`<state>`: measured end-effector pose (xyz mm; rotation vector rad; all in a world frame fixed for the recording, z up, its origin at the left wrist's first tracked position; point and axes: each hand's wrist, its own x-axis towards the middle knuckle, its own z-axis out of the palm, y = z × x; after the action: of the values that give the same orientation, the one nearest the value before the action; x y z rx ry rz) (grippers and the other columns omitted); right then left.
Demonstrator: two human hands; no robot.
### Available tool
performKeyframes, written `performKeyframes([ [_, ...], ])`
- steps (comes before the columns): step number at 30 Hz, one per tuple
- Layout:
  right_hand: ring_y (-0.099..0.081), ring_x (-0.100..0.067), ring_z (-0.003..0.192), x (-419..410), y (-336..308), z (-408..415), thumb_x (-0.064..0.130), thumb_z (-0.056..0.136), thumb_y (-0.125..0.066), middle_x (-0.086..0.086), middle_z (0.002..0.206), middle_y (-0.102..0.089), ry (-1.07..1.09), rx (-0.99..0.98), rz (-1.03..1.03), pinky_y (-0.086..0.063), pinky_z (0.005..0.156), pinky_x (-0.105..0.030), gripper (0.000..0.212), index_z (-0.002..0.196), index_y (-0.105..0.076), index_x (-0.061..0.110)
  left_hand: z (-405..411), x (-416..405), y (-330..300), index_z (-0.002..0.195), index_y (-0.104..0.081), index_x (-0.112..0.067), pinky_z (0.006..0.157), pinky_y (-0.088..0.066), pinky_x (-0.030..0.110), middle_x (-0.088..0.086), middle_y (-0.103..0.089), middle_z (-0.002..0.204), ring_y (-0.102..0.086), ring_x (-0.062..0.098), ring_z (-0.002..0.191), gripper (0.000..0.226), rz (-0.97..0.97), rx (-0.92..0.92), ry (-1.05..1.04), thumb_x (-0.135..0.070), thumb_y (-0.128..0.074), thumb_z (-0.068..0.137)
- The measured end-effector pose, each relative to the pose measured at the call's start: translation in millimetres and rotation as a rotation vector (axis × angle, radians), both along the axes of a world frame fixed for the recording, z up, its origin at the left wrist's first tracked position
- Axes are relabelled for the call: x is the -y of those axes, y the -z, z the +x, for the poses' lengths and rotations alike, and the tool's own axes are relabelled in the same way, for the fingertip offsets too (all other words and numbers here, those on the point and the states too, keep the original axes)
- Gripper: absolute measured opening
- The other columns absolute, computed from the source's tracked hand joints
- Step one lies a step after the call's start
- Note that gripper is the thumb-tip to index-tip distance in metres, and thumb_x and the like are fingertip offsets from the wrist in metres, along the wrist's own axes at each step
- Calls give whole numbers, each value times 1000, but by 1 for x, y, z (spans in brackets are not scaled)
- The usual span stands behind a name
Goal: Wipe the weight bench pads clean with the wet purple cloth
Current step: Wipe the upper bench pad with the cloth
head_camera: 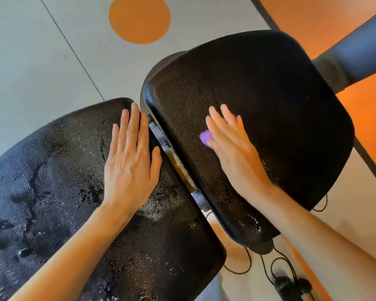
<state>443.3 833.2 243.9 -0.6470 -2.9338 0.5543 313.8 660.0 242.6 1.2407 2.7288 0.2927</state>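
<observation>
Two black textured bench pads fill the view. The long back pad (52,192) lies at the lower left, streaked with water and specks. The seat pad (280,101) sits at the upper right, with wet drops near its lower edge. My left hand (130,161) rests flat with straight fingers on the back pad, next to the gap between the pads. My right hand (232,146) presses flat on the seat pad. Under its palm lies the purple cloth (205,136), of which only a small corner shows by the thumb.
A metal hinge bracket (174,159) runs along the gap between the pads. A padded grey roller bar (356,51) crosses the upper right. Black cables (276,263) and a plug lie on the floor at the lower right. The floor is grey with orange patches (139,18).
</observation>
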Motion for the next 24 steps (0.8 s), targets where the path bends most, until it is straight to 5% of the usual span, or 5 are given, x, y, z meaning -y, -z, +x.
performKeyframes([
  [3, -24, -31, 147, -21, 0, -50, 11, 99, -44, -16, 152, -38, 14, -25, -7, -23, 120, -51, 42, 140, -45, 0, 0, 0, 2, 157, -9, -5, 126, 2, 37, 11, 0, 166, 3, 25, 154, 65, -16, -13, 2, -34, -28, 102],
  [8, -26, -29, 146, -3, -7, 67, 17, 100, -43, -14, 152, -39, -55, 73, 24, -29, 118, -49, 44, 141, -45, 2, -1, 1, 3, 157, -9, -6, 126, 3, 37, 10, 1, 166, 4, 24, 154, 65, -15, 7, 3, -35, -28, 102],
  [13, -29, -34, 145, -41, 2, -37, 9, 98, -48, -19, 149, -42, 46, -30, 4, -23, 119, -50, 41, 138, -47, -2, 0, 2, 2, 158, -9, -9, 126, 4, 37, 7, 1, 167, 6, 23, 154, 66, -12, 17, 7, -36, -28, 101],
  [19, -31, -32, 144, -17, -10, 91, 18, 99, -41, -16, 149, -43, -22, 49, 14, -30, 116, -52, 44, 139, -47, 0, 0, 1, 1, 158, -7, -9, 126, 4, 38, 7, 3, 167, 8, 22, 154, 66, -30, 24, 7, -38, -26, 101],
  [24, -30, -33, 144, -50, 4, 1, 7, 98, -50, -17, 149, -43, 104, -38, -16, -23, 118, -51, 39, 137, -48, 0, -1, 3, -4, 158, -8, -12, 125, 6, 36, 5, 4, 167, 10, 19, 154, 66, -25, 89, 5, -41, -27, 101],
])
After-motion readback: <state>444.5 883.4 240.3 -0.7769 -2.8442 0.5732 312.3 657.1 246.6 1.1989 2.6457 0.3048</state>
